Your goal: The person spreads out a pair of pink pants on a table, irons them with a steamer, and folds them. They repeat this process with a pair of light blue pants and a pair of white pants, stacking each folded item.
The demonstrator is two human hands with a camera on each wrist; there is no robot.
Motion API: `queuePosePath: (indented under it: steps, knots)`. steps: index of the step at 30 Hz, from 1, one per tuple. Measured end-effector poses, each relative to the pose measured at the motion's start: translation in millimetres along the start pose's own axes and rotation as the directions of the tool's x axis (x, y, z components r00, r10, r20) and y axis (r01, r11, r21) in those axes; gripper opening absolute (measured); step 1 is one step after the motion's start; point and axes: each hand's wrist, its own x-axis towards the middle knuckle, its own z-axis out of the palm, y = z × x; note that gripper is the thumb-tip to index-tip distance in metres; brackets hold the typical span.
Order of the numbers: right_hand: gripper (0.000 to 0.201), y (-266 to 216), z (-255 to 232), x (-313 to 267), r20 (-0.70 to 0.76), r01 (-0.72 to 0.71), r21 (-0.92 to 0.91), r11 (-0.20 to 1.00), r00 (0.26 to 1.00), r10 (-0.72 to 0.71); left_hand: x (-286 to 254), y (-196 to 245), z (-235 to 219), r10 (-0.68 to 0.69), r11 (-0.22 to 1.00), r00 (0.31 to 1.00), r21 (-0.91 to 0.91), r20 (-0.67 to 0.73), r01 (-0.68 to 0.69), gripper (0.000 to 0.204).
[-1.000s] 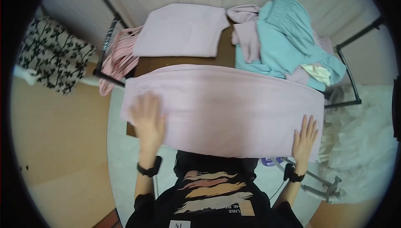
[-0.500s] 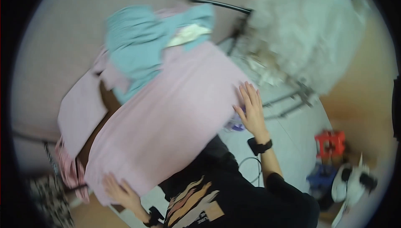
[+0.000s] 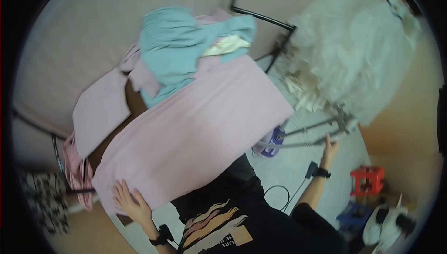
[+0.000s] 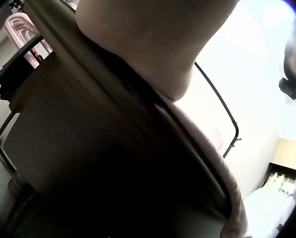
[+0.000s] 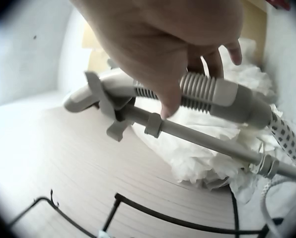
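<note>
step: fetching steamer | my left hand (image 3: 132, 201) flat on pink folded cloth (image 3: 195, 128) | my right hand (image 5: 178, 44) grips grey ribbed steamer handle (image 5: 207, 94) | next, likely: lift it off its stand

A folded pale pink cloth (image 3: 195, 123) lay flat and smooth along the near edge of the table (image 3: 132, 102), its long side overhanging that edge and its left end reaching the near left corner. Off the right end of the table, a grey garment steamer handle (image 5: 202, 96) with a ribbed collar rested tilted on its thin pole (image 5: 207, 141), hose trailing down.
</note>
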Motion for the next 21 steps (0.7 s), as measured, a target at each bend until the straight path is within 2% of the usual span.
queuePosePath:
  steps: [1, 2, 3, 4, 5, 6, 8, 9, 10, 11, 12, 14, 15, 16, 18, 21]
  knots:
    - [0.038, -21, 0, -4, -0.135, -0.181, -0.233, 0.955, 0.979, 0.153, 0, 4, -4, -0.008, 1.0, 1.0, -0.013, 0.007, 0.008, 0.05]
    - [0.039, 24, -1, 13, -0.272, -0.037, -0.234, 0.972, 0.962, -0.029, 2, 7, -7, -0.016, 1.0, 1.0, -0.024, 0.013, 0.016, 0.05]
    - [0.042, -4, 3, -6, -0.397, 0.163, -0.303, 0.939, 0.874, -0.28, 3, 8, -8, -0.037, 0.999, 0.999, -0.037, 0.018, 0.038, 0.05]
    - [0.04, -14, 1, -8, -0.459, 0.183, -0.385, 0.904, 0.813, -0.36, 4, 10, -8, -0.052, 0.997, 0.998, -0.047, 0.023, 0.054, 0.051]
    - [0.039, -63, 21, -23, -0.415, 0.225, -0.255, 0.941, 0.853, -0.317, 0, 8, -15, -0.093, 0.994, 0.996, -0.052, 0.01, 0.093, 0.051]
    - [0.038, -109, 16, -42, -0.408, 0.216, -0.144, 0.966, 0.876, -0.256, 8, 16, -11, -0.078, 0.993, 0.997, -0.084, 0.005, 0.078, 0.05]
    - [0.028, -146, 30, -54, -0.326, 0.362, 0.04, 0.931, 0.886, -0.33, 9, 14, -9, -0.077, 0.993, 0.997, -0.087, 0.002, 0.077, 0.055]
    - [0.028, -166, 40, -62, -0.286, 0.358, 0.064, 0.931, 0.901, -0.327, 8, 13, -10, -0.11, 0.993, 0.994, -0.051, -0.002, 0.109, 0.055]
    - [0.023, -194, 51, -73, -0.146, 0.44, 0.14, 0.887, 0.895, -0.421, 7, 15, -11, -0.15, 0.968, 0.985, -0.215, -0.079, 0.13, 0.06]
    - [0.019, -217, 64, -82, -0.017, 0.507, 0.228, 0.831, 0.855, -0.518, 5, 16, -10, -0.201, 0.917, 0.967, -0.378, -0.155, 0.13, 0.065]
    - [0.024, -234, 74, -88, 0.123, 0.547, 0.276, 0.791, 0.796, -0.593, 2, 13, -10, -0.226, 0.919, 0.961, -0.361, -0.163, 0.155, 0.065]
    - [0.037, -290, 111, -113, 0.343, 0.752, 0.246, 0.611, 0.522, -0.781, -10, 5, -14, -0.14, 0.967, 0.907, -0.254, -0.396, 0.038, 0.075]
    - [0.042, -328, 127, -136, 0.455, 0.791, 0.355, 0.499, 0.32, -0.831, -15, 0, -16, -0.21, 0.958, 0.888, -0.269, -0.409, 0.103, 0.079]
    - [0.048, -374, 146, -171, 0.521, 0.796, 0.469, 0.383, 0.1, -0.847, -18, -5, -20, -0.22, 0.961, 0.88, -0.248, -0.422, 0.121, 0.079]
    - [0.051, -421, 179, -224, 0.576, 0.732, 0.629, 0.26, -0.215, -0.789, -21, -9, -26, -0.433, 0.886, 0.82, -0.341, -0.374, 0.313, 0.087]
    - [0.048, -450, 216, -301, 0.587, 0.668, 0.721, 0.183, -0.448, -0.674, -16, -10, -21, -0.463, 0.871, 0.814, -0.352, -0.352, 0.343, 0.097]
